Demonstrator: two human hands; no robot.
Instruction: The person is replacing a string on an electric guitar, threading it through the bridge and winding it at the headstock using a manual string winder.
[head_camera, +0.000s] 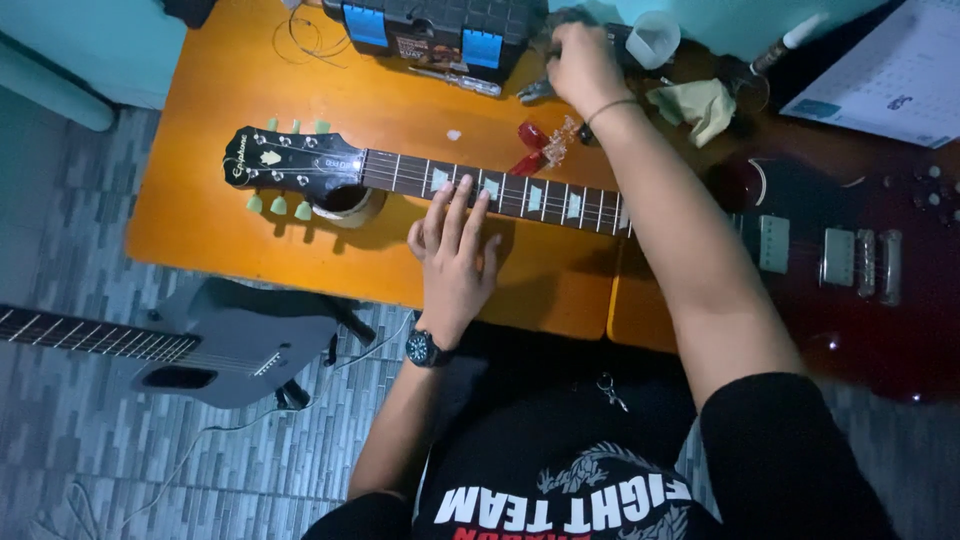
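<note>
Fingers of the left hand lie flat on the inlaid guitar neck.

I'm seeing a dark red guitar with pale green tuners lying on an orange bench, a grey guitar resting on grey-patterned floor tiles, blue toolbox latches.

Guitar repair bench (toolbox nearby)
</note>
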